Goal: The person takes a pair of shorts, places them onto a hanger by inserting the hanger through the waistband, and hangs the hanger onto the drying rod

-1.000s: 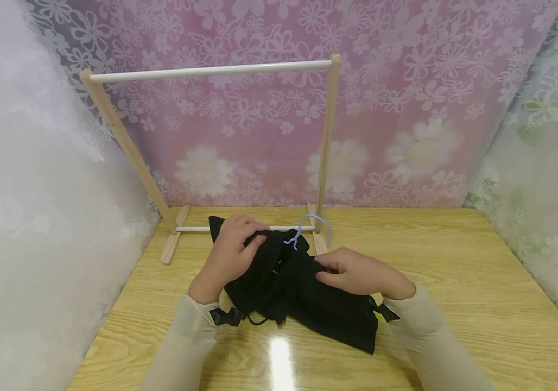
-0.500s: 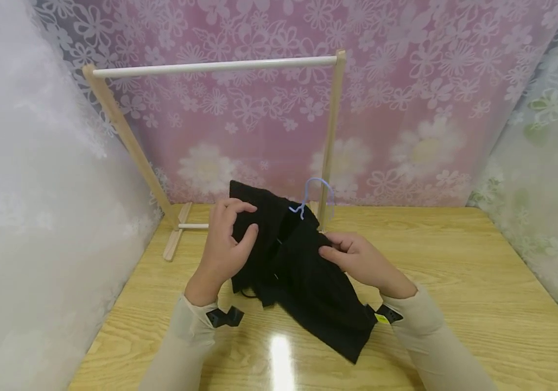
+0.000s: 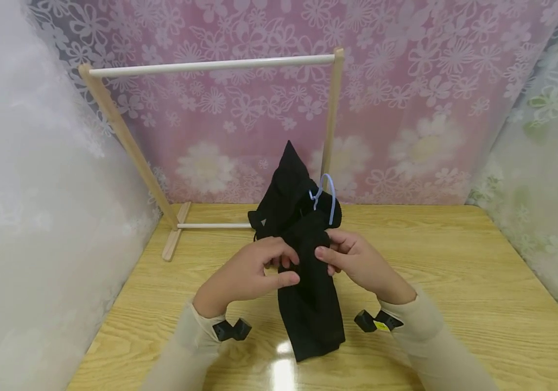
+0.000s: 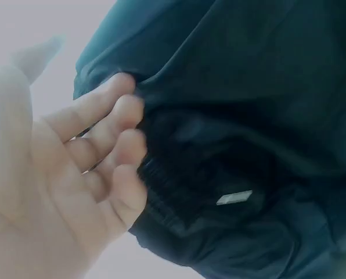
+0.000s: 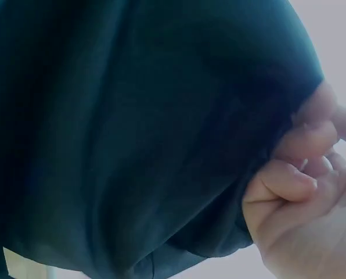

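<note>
A black garment (image 3: 310,277) hangs from my right hand (image 3: 357,263) in the head view, one part hanging down toward me and a pointed part raised behind. Thumb and fingers of that hand pinch the garment's right edge. A light purple hanger (image 3: 333,203) shows only its hook above the cloth; the rest is hidden. My left hand (image 3: 254,271) is at the garment's left side, thumb apart from the loosely bent fingers. In the left wrist view its fingertips (image 4: 129,142) meet the dark cloth (image 4: 248,75) near a gathered band and a small white label (image 4: 234,197).
Behind the garment stands a wooden rack (image 3: 127,141) with a white top bar (image 3: 215,65) and a low white bar (image 3: 213,225). It rests on a wood-grain table (image 3: 435,255). Floral cloth walls (image 3: 406,98) enclose the back and sides.
The garment has been lifted and turned, its left part swinging away toward the rack. My left hand has let go of its left part and moved right and nearer. The right hand keeps its pinch.
</note>
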A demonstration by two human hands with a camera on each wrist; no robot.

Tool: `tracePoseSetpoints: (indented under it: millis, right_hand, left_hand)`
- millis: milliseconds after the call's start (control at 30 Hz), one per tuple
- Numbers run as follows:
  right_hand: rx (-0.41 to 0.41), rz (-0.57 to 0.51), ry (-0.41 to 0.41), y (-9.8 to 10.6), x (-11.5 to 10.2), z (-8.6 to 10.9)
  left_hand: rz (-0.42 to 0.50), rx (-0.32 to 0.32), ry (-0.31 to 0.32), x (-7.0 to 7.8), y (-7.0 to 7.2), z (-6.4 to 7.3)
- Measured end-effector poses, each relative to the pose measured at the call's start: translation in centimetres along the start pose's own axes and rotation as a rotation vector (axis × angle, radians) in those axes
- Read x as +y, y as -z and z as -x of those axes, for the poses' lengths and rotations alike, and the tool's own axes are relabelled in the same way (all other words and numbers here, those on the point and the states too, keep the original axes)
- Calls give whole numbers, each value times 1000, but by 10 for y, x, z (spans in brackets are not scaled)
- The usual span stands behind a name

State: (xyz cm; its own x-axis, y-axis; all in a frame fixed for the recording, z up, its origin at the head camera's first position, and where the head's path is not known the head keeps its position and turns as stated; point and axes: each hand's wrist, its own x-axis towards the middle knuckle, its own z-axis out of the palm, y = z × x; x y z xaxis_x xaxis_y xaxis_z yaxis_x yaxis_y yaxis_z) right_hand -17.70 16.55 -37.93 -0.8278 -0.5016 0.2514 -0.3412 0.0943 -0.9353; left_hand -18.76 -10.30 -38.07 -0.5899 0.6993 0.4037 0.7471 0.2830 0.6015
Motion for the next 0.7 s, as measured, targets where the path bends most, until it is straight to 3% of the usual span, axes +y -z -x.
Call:
tracePoseSetpoints:
  millis: [200,400,567,700]
  right_hand:
    - [30,5,184,-14,-4,-1]
    - [-6,14,233,-24,-4,-1]
    - [9,94,226,-23,-3,-1]
    - [7,141,240,-16,-4,3]
  left_hand:
    - [-37,-59,-16,13,-13,-3]
    - [-29,-75,64,24,-22,-7]
    - [122,-79,100,25,-18,-4]
    - [267,-63,117,22,-3,1]
